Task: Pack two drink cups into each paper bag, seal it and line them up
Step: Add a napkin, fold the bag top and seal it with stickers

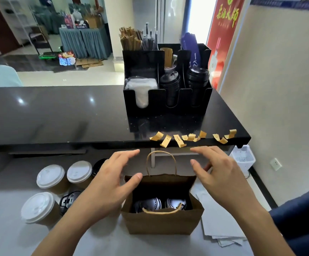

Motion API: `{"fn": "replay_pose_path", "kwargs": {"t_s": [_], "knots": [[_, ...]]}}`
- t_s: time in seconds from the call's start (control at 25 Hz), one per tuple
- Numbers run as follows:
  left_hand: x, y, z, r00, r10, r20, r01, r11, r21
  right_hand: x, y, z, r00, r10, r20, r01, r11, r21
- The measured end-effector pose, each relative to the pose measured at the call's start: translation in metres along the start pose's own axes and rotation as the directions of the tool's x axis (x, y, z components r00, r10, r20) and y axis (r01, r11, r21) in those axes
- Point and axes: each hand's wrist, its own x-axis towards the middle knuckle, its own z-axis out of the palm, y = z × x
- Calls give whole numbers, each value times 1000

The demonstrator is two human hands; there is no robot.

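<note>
Head view: one black counter [57,115] spans the upper middle of the frame, and one black organizer [166,100] stands on it right of centre, holding straws, napkins and two stacks of dark lids. Below it runs a pale worktop [11,237]. At lower centre of the frame stands one brown paper bag [162,223], open at the top, with two dark-lidded cups [150,204] side by side inside; one handle stands up at the far wall, the other lies folded over the near edge. The left hand [107,183] and right hand [222,174] hover on either side of the bag's mouth with fingers spread and relaxed, grasping nothing; the left thumb is at the bag's far left corner. At lower left of the frame stand three white-lidded cups [51,177], with two dark-lidded ones partly hidden behind the left arm. Roughly ten small yellow stickers [179,140] hang along the counter's front edge above the bag. One stack of pale paper sheets [218,222] lies right of the bag.
</note>
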Motion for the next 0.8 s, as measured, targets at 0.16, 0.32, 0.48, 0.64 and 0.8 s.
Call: {"fn": "replay_pose_path", "kwargs": {"t_s": [0.16, 0.32, 0.48, 0.64, 0.8], "knots": [[25, 33, -17, 987, 155, -46, -153, 987, 40, 29, -22, -16, 994, -87, -61, 89, 995, 35], [55, 59, -37, 963, 248, -103, -241, 968, 74, 65, -43, -39, 978, -146, -149, 156, 986, 57], [85, 78, -58, 931, 323, -168, -307, 945, 113, 105, -56, -63, 953, -193, -235, 213, 975, 62], [115, 90, -75, 902, 356, -243, -333, 934, 132, 142, -66, -78, 932, -211, -296, 237, 970, 56], [150, 94, -81, 889, 382, -252, -356, 924, 143, 176, -76, -73, 923, -211, -323, 246, 967, 71]]}}
